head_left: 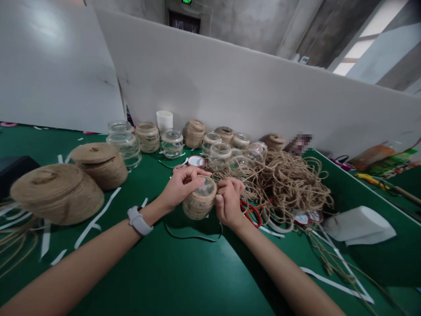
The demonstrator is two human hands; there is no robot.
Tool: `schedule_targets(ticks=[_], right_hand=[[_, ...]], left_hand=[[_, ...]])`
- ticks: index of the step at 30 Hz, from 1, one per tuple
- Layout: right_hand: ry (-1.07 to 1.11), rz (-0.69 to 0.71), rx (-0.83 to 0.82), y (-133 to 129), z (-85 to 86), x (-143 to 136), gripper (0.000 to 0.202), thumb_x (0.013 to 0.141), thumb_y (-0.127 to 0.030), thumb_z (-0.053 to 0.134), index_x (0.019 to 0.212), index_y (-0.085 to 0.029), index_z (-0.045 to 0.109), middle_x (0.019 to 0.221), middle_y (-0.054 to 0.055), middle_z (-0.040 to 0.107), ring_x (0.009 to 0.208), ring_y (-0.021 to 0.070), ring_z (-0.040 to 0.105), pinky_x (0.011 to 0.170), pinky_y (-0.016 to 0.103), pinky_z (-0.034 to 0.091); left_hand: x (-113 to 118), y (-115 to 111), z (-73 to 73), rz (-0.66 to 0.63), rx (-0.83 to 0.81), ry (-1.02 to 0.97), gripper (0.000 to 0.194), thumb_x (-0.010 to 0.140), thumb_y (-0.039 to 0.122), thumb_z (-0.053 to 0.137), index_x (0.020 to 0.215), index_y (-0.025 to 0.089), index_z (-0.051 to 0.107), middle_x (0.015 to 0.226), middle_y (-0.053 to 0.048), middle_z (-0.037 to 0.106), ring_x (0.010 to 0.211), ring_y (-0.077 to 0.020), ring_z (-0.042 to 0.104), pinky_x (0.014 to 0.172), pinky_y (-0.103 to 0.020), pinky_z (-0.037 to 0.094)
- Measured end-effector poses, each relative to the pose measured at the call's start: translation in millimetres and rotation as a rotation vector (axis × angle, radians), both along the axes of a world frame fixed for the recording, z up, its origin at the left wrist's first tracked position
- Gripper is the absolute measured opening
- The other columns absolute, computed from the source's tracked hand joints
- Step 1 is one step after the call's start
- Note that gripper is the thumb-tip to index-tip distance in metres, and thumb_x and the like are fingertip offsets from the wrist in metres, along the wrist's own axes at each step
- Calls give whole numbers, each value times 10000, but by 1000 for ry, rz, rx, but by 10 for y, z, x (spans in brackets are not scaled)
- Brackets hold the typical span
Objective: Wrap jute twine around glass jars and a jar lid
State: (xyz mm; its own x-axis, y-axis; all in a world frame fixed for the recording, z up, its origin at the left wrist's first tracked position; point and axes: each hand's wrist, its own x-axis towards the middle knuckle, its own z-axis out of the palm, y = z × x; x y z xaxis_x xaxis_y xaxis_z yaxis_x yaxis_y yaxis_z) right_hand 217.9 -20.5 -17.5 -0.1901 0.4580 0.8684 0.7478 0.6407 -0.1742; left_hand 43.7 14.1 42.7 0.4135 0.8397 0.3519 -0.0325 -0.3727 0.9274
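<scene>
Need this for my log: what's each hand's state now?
Left hand: holding the twine-wrapped glass jar.
Right hand: closed beside it; anything pinched cannot be made out.

The jar [198, 202] I'm holding is small, squat and round, of clear glass, with tan twine [196, 212] wound about its side. Its flat round face points up, tipped a little towards me, the middle see-through and the edge ringed with twine; whether it's base or mouth I can't tell. I have it well in from the bench's [184, 276] right edge, nearer me than the back edge.
</scene>
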Motion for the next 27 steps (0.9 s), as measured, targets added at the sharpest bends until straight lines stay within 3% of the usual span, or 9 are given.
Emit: schedule_targets(ticks=[5, 9, 14, 20, 27], right_hand=[[123, -9, -31, -19, -32, -56, 265, 997, -315, 278, 792, -225, 420, 837, 25, 524, 886, 209, 447, 800, 405, 291], [161, -19, -43, -52, -69, -87, 227, 988, -305, 295, 814, -228, 420, 850, 28, 520, 879, 209, 447, 792, 395, 296], [119, -12, -4, -82, -64, -92, 209, 981, -300, 311, 823, -229, 427, 882, 36, 507, 907, 218, 449, 798, 399, 296], [53, 55, 21, -120, -59, -89, 192, 982, -308, 341, 839, -228, 439, 881, 30, 494, 933, 221, 463, 815, 409, 308], [176, -16, -51, -82, -83, -96, 251, 995, -325, 291, 817, -221, 435, 855, 31, 507, 841, 206, 440, 757, 379, 298]], left_hand=[[-54, -2, -24, -91, -49, -7, 189, 750, 290, 695, 753, 180, 541, 1122, -101, 682, 1141, -260, 596, 944, -407, 438], [-61, 26, -50, -171, -171, -125, 360, 738, 254, 721, 1052, 209, 552, 1116, -90, 684, 1084, -230, 627, 893, -351, 477], [-66, 74, -34, -162, -168, -86, 165, 747, 223, 661, 904, 187, 700, 1074, -61, 693, 1093, -227, 604, 956, -345, 444], [-56, 135, -31, -282, -319, -121, 207, 686, 205, 671, 881, 185, 739, 1050, -58, 728, 1026, -230, 632, 909, -349, 470], [-43, 165, -125, -305, -401, -167, 220, 638, 186, 650, 841, 175, 735, 999, -64, 744, 912, -208, 661, 829, -330, 494]])
